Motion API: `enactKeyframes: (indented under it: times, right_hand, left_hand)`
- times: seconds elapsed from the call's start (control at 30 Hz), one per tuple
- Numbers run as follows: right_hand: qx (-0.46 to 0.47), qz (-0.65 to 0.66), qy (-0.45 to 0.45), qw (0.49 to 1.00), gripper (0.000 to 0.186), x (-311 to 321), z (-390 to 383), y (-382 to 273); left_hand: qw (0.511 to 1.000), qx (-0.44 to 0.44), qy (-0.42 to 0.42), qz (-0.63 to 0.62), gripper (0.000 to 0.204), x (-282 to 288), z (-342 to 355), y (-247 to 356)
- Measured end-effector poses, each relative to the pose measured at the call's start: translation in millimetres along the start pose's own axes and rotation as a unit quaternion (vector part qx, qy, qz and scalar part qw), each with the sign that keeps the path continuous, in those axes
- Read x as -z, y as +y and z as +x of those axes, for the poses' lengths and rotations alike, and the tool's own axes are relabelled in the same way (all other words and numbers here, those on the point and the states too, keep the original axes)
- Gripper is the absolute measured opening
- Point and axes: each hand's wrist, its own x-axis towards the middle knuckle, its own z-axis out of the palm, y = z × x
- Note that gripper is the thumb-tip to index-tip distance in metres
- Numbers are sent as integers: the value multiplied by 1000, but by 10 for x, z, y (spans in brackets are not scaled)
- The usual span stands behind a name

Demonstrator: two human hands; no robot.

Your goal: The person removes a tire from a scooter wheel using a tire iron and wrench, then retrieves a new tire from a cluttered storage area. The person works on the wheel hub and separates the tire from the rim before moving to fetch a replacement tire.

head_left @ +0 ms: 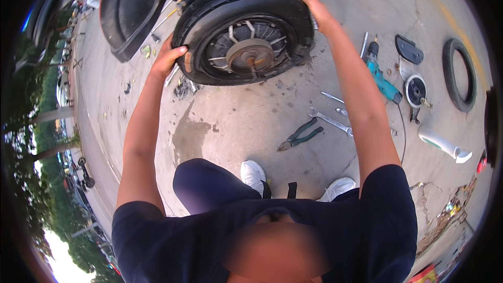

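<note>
A black tyre (245, 1) on a hub wheel with metal spokes and a rusty centre axle is held at both sides, tilted so its hub faces up toward me. My left hand (167, 56) grips the tyre's left edge with the thumb over the sidewall. My right hand (317, 11) is closed on its upper right edge, its fingertips partly hidden. Just beyond the wheel are a black curved panel (126, 15) and dark metal parts of a vehicle.
On the concrete floor (220, 126) lie pliers (298, 137), spanners (330, 120), a teal power drill (382, 78) with cable, a pulley assembly (415, 91), a loose tyre (458, 76) and a silver cylindrical part (440, 141). Trees (21, 105) and a distant scooter (85, 173) show at the left.
</note>
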Motion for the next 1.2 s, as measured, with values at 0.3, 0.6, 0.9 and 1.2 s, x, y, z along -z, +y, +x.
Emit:
enactKeyframes:
  times: [0.3, 0.6, 0.9, 1.2]
  right_hand:
    - [79, -276, 104, 952, 37, 252, 21, -45]
    - [83, -570, 65, 815, 46, 762, -1801, -1038]
    - [8, -513, -56, 856, 34, 691, -2751, -867]
    - [39, -644, -43, 763, 30, 488, -2466, -1082]
  left_hand:
    - [915, -31, 122, 383, 77, -230, -229, 332]
    - [758, -300, 87, 573, 91, -1232, 314, 1166]
    - [743, -156, -46, 649, 95, -1264, 837, 1325]
    - [761, -195, -19, 618, 85, -1326, 771, 1324]
